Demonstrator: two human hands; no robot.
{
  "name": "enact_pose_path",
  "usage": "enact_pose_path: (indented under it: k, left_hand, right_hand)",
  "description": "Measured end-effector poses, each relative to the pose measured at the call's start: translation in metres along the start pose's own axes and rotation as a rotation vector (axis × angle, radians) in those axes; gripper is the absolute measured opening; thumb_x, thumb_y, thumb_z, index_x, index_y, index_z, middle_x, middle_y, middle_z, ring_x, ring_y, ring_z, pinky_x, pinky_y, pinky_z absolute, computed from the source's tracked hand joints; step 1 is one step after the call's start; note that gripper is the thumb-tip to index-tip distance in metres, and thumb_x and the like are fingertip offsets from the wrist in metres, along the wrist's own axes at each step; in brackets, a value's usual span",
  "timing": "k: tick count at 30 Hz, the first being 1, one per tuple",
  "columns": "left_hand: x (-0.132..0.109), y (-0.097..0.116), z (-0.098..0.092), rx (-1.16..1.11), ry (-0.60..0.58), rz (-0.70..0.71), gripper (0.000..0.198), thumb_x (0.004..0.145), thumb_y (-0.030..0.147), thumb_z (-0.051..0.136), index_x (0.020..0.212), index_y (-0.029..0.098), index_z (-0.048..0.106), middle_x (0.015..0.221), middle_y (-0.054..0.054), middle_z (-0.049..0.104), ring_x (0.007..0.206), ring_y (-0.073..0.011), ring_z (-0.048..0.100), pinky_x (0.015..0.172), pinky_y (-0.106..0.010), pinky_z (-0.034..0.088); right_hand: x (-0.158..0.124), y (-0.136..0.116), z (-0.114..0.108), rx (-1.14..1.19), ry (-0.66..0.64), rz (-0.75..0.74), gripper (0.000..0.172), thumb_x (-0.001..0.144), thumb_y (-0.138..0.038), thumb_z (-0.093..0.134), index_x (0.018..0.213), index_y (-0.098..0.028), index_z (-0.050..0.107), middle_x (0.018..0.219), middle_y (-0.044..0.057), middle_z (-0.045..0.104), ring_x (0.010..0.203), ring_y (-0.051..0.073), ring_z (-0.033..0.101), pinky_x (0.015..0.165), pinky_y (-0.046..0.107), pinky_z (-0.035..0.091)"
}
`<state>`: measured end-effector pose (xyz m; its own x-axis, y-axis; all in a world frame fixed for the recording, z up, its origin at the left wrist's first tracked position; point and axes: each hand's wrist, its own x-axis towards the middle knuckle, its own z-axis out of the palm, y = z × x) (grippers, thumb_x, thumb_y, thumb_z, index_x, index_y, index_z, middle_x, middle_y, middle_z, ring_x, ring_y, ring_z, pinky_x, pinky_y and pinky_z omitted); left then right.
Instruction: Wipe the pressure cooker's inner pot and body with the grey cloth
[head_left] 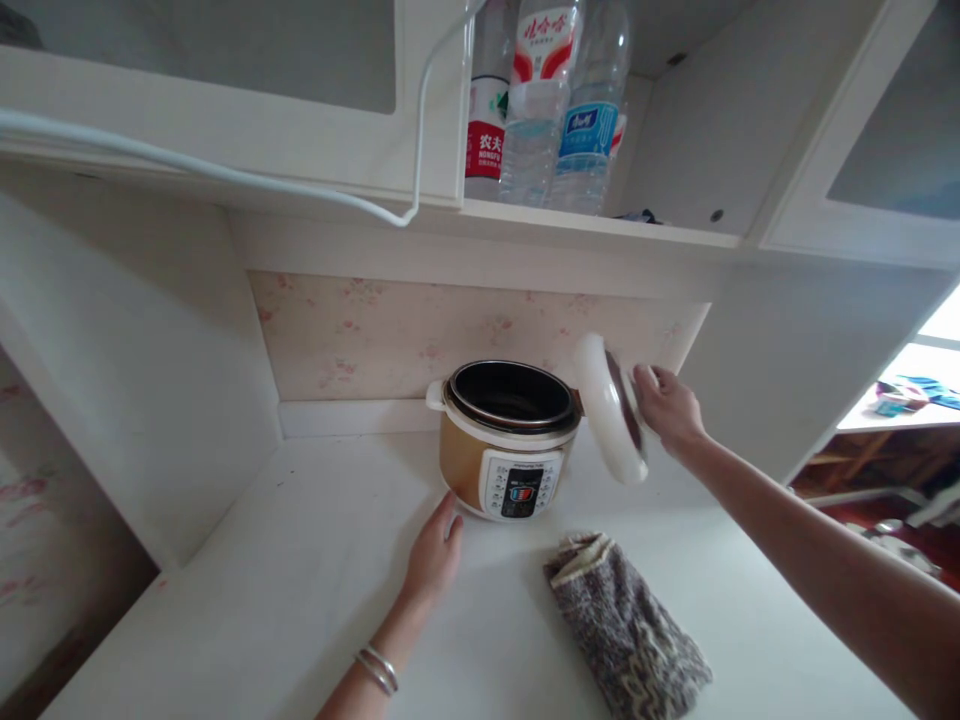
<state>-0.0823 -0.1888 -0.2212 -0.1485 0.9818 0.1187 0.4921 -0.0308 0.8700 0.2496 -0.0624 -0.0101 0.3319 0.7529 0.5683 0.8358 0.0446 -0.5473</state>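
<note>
A gold and white electric rice cooker (pixel 466 455) stands on the white counter with its dark inner pot (pixel 514 395) showing. The cooker's white lid (pixel 604 410) is tipped up almost on edge at the right side of the pot. My right hand (pixel 670 408) is closed on the lid from its right side; its grip is partly hidden. Low at the cooker's front left, my left hand (pixel 435 550) has its fingertips at the base, thumb apart, gripping nothing. A folded grey-brown patterned cloth (pixel 630 630) lies in front of the cooker, to the right.
Several plastic bottles (pixel 536 120) stand on the open shelf above the cooker. A white cable (pixel 300 185) hangs across the upper cabinet. Floral wallpaper backs the white counter (pixel 300 580), with side panels at left and right. Blurred items sit by a window far right.
</note>
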Motion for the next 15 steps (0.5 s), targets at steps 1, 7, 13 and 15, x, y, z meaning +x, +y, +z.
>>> enact_pose_path:
  k: [1, 7, 13, 15]
  left_hand:
    - [0.0, 0.0, 0.001, 0.026, -0.001, 0.028, 0.055, 0.091, 0.033, 0.037, 0.142, 0.014, 0.04, 0.147, -0.006, 0.04, 0.136, -0.0173, 0.036, 0.115, -0.033, 0.024]
    - [-0.005, -0.004, 0.008, 0.283, 0.014, 0.188, 0.056, 0.091, 0.031, 0.035, 0.144, 0.012, 0.036, 0.151, -0.008, 0.031, 0.138, -0.0191, 0.032, 0.114, -0.033, 0.026]
    - [-0.008, -0.005, 0.011, 0.413, 0.022, 0.231, 0.056, 0.092, 0.028, 0.034, 0.145, 0.011, 0.033, 0.152, -0.009, 0.029, 0.138, -0.022, 0.032, 0.113, -0.038, 0.029]
    - [-0.008, -0.007, 0.011, 0.434, 0.02, 0.237, 0.056, 0.091, 0.027, 0.034, 0.145, 0.012, 0.033, 0.152, -0.009, 0.03, 0.138, -0.0218, 0.033, 0.113, -0.038, 0.029]
  right_hand:
    - [0.007, -0.018, -0.002, -0.017, -0.021, -0.05, 0.063, 0.087, -0.064, 0.029, 0.117, -0.02, 0.062, 0.104, 0.013, 0.067, 0.088, 0.027, 0.061, 0.072, 0.034, 0.044]
    - [0.027, -0.111, 0.009, -0.173, -0.227, -0.432, 0.057, 0.092, -0.06, 0.028, 0.116, -0.02, 0.061, 0.105, 0.013, 0.067, 0.091, 0.026, 0.06, 0.072, 0.031, 0.041]
    - [0.006, -0.165, 0.048, -0.449, -0.375, -0.76, 0.054, 0.095, -0.057, 0.027, 0.117, -0.02, 0.059, 0.106, 0.014, 0.064, 0.097, 0.025, 0.057, 0.077, 0.031, 0.041]
    - [0.003, -0.172, 0.058, -0.478, -0.371, -0.786, 0.053, 0.095, -0.056, 0.027, 0.119, -0.02, 0.058, 0.107, 0.014, 0.063, 0.099, 0.026, 0.056, 0.076, 0.031, 0.042]
